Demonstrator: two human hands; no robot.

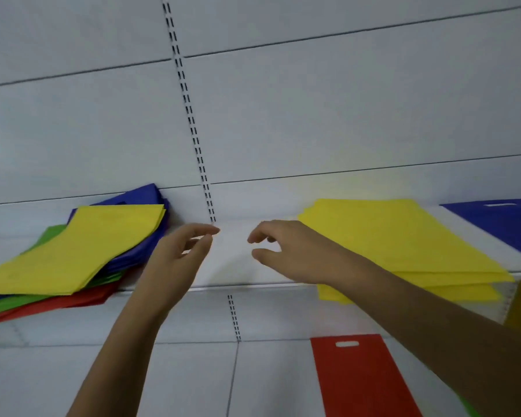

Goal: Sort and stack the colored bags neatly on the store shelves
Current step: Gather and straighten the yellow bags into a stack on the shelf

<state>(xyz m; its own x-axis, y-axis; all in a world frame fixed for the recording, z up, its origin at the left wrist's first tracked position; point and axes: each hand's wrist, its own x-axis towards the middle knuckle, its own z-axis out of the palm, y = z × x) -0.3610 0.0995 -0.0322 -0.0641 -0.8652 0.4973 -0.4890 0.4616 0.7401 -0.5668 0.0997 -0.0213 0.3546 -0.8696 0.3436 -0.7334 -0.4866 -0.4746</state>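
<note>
The mixed pile (73, 254) of bags lies at the left of the frame on the shelf (235, 260): a yellow bag (82, 248) on top, blue ones (139, 203) behind and under it, green (51, 233) and red (57, 305) fanned out beneath, their edges overhanging the shelf front. At the right of the frame sits a sorted yellow stack (397, 236), fairly square, with a blue stack (500, 221) beyond it at the far right edge. A red bag (358, 377) lies lower down, at the bottom right.

Both hands hover over the bare stretch of shelf between the pile and the yellow stack. The left hand (178, 257) has loosely curved fingers (205, 230) holding nothing, just beside the pile's right edge but apart from it. The right hand (286, 251) is likewise released, fingers (257, 237) bent and empty, its wrist near the yellow stack's left edge.

The step in hand looks like fetching the next bag from the mixed pile. To do it well, lift only the top yellow bag, flat and by two edges, so the slippery layers beneath do not slide off the shelf front, then lay it squarely on the yellow stack with corners matched.
</note>
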